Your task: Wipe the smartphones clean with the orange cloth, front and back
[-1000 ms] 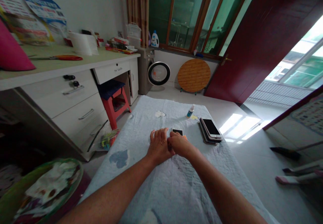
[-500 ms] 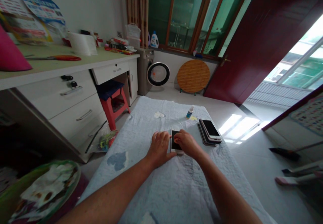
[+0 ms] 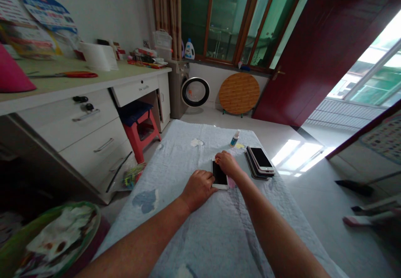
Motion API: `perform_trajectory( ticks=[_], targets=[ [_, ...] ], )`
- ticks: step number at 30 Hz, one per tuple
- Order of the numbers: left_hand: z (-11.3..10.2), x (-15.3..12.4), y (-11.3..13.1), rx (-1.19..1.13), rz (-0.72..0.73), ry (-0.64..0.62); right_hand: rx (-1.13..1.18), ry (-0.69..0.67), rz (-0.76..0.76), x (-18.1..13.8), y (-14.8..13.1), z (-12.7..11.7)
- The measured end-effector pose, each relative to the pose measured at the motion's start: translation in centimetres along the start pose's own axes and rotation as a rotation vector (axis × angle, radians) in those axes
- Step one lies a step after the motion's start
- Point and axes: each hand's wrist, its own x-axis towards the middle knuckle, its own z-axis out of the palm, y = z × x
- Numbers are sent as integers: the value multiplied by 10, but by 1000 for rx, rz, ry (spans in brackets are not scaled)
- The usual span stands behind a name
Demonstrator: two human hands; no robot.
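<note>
A white-framed smartphone with a dark screen lies face up on the cloth-covered surface. Along its left edge, my left hand grips it, the thumb by the lower corner. My right hand is over the phone's far end with fingers curled together and pressed down; a small orange-tinted bit shows at the fingertips, too small to name. Beyond that hand stands a small spray bottle with a blue label. To the right is a stack of several phones, a white one on top.
A patterned light-blue cloth covers the low surface. On the left are a white desk, a red stool and a bin full of waste. A washing machine with its door open and a round wooden tabletop stand behind.
My right hand has moved from the middle of the screen to the phone's far end, uncovering the screen. My left hand has shifted slightly toward me along the edge.
</note>
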Motion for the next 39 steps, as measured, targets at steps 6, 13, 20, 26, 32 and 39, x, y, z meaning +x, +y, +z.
perform_trajectory(
  ticks=[6,13,20,26,32,39],
  targets=[
    [3,0,-2,-53,-10,7,0,19,46,2,-9,4],
    [6,-2,-4,-69,-25,11,164,-39,-119,-45,-15,-4],
    [15,-3,-6,-35,3,24,310,-80,-172,-92,-3,-12],
    [11,-1,-6,-16,33,-21,175,-8,-43,-58,12,-5],
    [11,-1,-8,-53,31,-59,73,45,46,-8,14,2],
    [8,-1,-7,-97,8,-54,77,46,-8,7,-7,7]
  ],
)
